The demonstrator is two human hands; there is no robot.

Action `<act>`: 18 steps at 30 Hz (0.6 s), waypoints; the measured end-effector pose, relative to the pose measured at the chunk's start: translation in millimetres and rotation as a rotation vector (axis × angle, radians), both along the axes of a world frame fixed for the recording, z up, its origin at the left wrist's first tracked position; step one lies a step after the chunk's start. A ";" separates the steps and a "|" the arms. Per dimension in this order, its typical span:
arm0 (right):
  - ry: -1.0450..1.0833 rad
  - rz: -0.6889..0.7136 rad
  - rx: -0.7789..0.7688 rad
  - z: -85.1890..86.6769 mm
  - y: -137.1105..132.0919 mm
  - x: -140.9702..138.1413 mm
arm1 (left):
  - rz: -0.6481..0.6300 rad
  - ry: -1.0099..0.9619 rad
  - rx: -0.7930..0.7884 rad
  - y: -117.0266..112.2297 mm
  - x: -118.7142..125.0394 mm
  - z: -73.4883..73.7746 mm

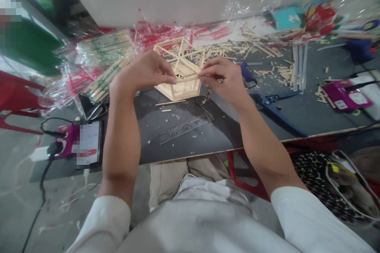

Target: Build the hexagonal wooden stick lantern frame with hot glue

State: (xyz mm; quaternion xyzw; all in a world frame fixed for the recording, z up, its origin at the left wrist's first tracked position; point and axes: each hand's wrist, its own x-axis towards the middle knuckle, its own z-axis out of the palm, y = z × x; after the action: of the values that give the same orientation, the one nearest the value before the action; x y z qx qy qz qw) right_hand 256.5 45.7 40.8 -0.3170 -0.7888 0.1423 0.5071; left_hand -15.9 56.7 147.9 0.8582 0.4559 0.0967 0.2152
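A thin wooden stick [187, 78] spans the space between my two hands. My left hand [142, 72] pinches its left end between thumb and fingers. At the other end, my right hand [225, 76] has its fingertips closed on the stick. Right behind and below it stands a six-sided openwork frame [186, 95] of pale wooden sticks, partly hidden by my fingers. Whether the held stick touches the frame I cannot tell. In front of the frame lie loose stick pieces [170, 103] and a clear plastic ruler [185, 127].
Wrapped stick bundles [103, 49] lie left, with a phone [89, 144] and purple power strip [69, 141] nearer me. Cut stick scraps [219, 49] cover the back. Blue cutters [277, 112], a blue glue gun [247, 74] and another purple power strip [346, 95] lie right.
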 end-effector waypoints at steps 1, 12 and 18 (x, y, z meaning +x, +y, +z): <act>-0.013 -0.012 -0.017 -0.3 -0.1 0.1 | 0.003 0.000 -0.001 0.3 0.2 -0.1; -0.039 -0.057 -0.149 -4.8 2.5 2.8 | 0.009 -0.006 -0.019 1.0 2.7 -0.1; -0.053 -0.063 -0.216 -6.6 4.3 8.4 | 0.036 0.004 -0.015 3.4 0.4 -2.4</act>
State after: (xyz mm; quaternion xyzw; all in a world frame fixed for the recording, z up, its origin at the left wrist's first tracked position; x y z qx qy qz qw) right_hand 264.8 50.0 34.2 -0.3980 -0.7717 0.2020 0.4530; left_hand -15.6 60.1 145.5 0.8485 0.4723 0.0952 0.2189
